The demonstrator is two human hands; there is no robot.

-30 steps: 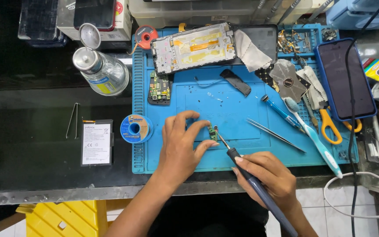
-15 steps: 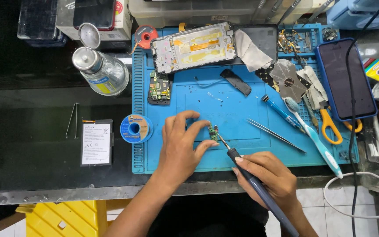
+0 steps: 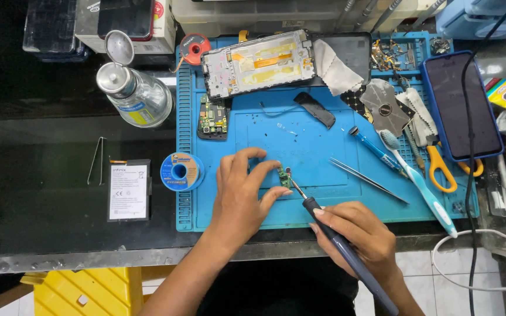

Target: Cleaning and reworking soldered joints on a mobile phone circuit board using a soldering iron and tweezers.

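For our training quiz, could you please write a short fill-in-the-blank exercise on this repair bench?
1. The right hand holds a ____ iron.
2. The left hand pins a small green ____ board to the mat.
3. The mat is ____ in colour.
4. The solder spool lies to the ____ of the left hand.

Answers: soldering; circuit; blue; left

The left hand (image 3: pixel 238 196) pinches a small green circuit board (image 3: pixel 284 177) on the blue mat (image 3: pixel 323 140). At its four o'clock, the right hand (image 3: pixel 361 234) grips a soldering iron (image 3: pixel 329 231), tip touching the board.
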